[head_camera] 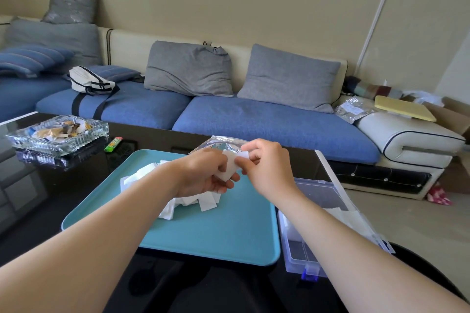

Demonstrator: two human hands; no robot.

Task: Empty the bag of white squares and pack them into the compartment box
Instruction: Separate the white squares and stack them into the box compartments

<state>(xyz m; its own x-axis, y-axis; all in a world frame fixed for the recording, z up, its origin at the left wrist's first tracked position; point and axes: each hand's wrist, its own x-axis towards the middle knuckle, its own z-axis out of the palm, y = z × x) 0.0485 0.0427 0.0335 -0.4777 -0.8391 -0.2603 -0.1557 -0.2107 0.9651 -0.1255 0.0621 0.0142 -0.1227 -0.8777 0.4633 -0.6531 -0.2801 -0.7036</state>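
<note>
Above the teal tray (216, 231), my left hand (203, 173) grips a small stack of white squares (230, 166). My right hand (264, 162) pinches the top edge of the same stack. Under my left wrist, a loose pile of white squares (188, 202) lies on the tray. The clear plastic bag (218, 142) rests at the tray's far edge, just behind my hands. The transparent compartment box (315, 213) stands open to the right of the tray, with white squares in one compartment; my right forearm covers part of it.
A glass ashtray (57, 134) and a green-pink lighter (113, 144) sit on the dark glass table (50, 185) at the left. Behind the table runs a blue sofa (254, 117) with grey cushions. The box's blue latch (309, 274) faces me.
</note>
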